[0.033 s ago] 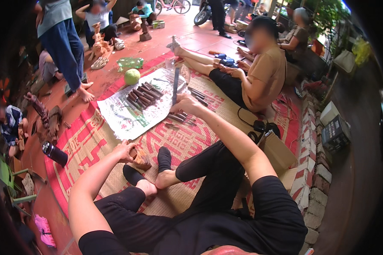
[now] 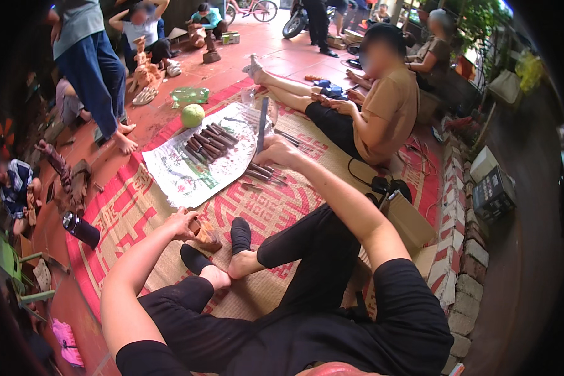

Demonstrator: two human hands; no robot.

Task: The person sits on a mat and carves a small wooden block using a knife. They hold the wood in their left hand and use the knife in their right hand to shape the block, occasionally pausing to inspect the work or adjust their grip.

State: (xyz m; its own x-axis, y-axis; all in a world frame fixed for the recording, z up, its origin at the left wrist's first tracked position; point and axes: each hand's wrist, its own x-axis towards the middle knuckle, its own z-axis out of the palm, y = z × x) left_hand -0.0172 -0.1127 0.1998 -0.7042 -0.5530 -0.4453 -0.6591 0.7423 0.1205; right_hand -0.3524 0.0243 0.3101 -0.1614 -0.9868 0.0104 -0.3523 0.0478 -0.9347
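A small reddish-brown wooden block (image 2: 208, 237) stands on the mat just beyond my feet, and my left hand (image 2: 183, 223) is closed on its left side. Farther off, my right hand (image 2: 278, 153) grips the lower end of a long, flat dark bar (image 2: 262, 120), which points up and leans slightly right. What kind of tool the bar is, I cannot tell. Close to that hand, several thin tools with dark handles (image 2: 266, 173) lie on the mat. Beyond my left hand, a heap of brown-handled tools (image 2: 212, 141) rests on a printed white sheet (image 2: 169, 172).
A red-patterned straw mat (image 2: 131, 216) lies beneath me. A green round fruit (image 2: 193, 115) and a green plastic bottle (image 2: 190, 95) are at the far side. To the left stands a black tumbler (image 2: 81, 229). An open cardboard box (image 2: 409, 222) and a seated person (image 2: 385, 109) are at the right.
The dark bar in my right hand tips a little more to the right at its top. My left hand stays at the wooden block.
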